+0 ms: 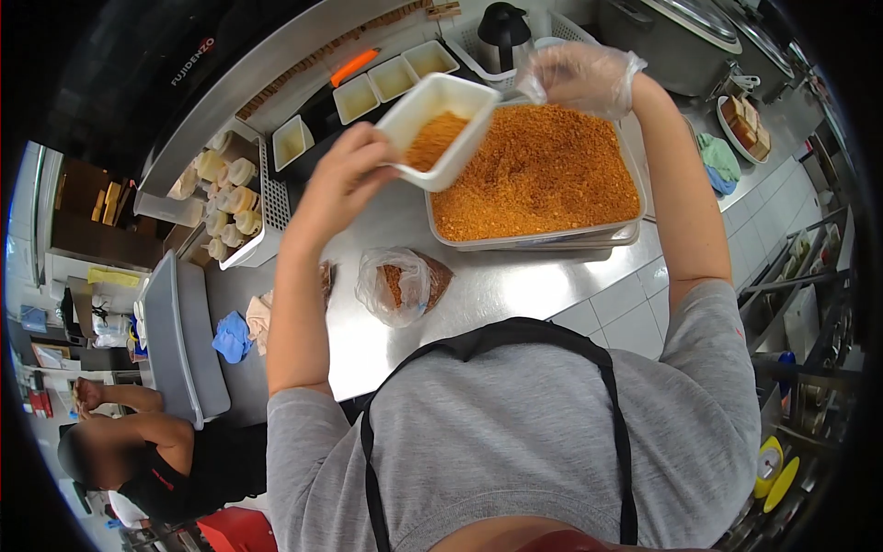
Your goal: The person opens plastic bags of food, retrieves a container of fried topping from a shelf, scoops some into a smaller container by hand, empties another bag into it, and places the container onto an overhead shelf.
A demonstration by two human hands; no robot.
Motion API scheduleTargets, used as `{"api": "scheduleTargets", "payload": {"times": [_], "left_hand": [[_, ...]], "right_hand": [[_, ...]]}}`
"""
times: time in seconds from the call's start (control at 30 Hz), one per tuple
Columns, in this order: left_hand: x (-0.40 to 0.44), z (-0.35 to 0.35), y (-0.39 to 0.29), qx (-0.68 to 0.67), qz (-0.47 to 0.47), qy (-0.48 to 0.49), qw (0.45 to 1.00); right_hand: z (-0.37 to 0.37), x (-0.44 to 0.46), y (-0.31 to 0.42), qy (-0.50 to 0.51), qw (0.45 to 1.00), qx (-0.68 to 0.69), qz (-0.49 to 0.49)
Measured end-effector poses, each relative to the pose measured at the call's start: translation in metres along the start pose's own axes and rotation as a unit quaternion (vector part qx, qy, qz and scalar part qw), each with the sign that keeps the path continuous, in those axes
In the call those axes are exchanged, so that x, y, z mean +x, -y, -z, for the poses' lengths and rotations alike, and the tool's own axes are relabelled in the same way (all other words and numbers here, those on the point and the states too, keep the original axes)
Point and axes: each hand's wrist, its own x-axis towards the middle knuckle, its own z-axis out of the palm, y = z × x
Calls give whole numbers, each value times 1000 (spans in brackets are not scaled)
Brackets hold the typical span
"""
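Note:
My left hand [351, 170], bare, grips the near left side of a white rectangular container [464, 166], tilted and partly filled with orange-brown powder [436, 140]. The container is held over the left edge of a large clear tub [533, 242] full of coarse orange-brown crumbs [543, 175]. Above the far side of the tub is my right hand [581, 79] in a clear plastic glove. Its fingers are bent together; a thin pale piece shows beside them, too blurred to name. A knotted plastic bag [394, 285] of reddish-brown bits lies on the steel counter [497, 285].
Several white containers [394, 79] line the back, with an orange-handled tool [355, 66] behind. A basket [267, 235] of bottles stands left, a black-topped jug [504, 39] at the back. Another person [156, 451] is at lower left, beside a grey bin [189, 340].

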Motion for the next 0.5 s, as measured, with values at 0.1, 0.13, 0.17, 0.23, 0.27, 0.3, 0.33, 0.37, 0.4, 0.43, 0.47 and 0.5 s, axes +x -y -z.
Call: {"api": "scheduleTargets", "payload": {"times": [0.1,0.13,0.17,0.23,0.27,0.3,0.33,0.37,0.4,0.43,0.47,0.5], "left_hand": [[-20,19,19,46,34,-39,998],[-27,21,29,45,32,-39,998],[-35,20,40,78,39,-49,995],[-53,12,64,104,83,-60,989],[-63,4,78,105,82,-61,989],[-74,-6,92,132,90,-68,985],[-84,-16,104,158,97,-75,980],[-93,-27,114,157,95,-74,980],[-101,-37,122,172,106,-80,976],[-109,-47,129,186,117,-85,972],[-116,-56,135,185,113,-84,973],[-122,-64,142,179,121,-72,974]], "right_hand": [[-28,-5,-37,37,999,-23,-1],[-37,-6,-47,76,995,3,59],[-45,-7,-44,75,995,3,59],[-68,-11,-35,70,976,-157,130],[-82,-15,-45,69,976,-158,131],[-99,-20,-62,-20,968,-206,139],[-110,-27,-69,-109,951,-251,145],[-101,-31,-45,-47,936,-319,139],[-103,-32,-39,-49,936,-320,137],[-104,-33,-36,-14,953,-293,71],[-104,-35,-35,20,964,-264,5],[-106,-36,-40,18,964,-264,2]]}}
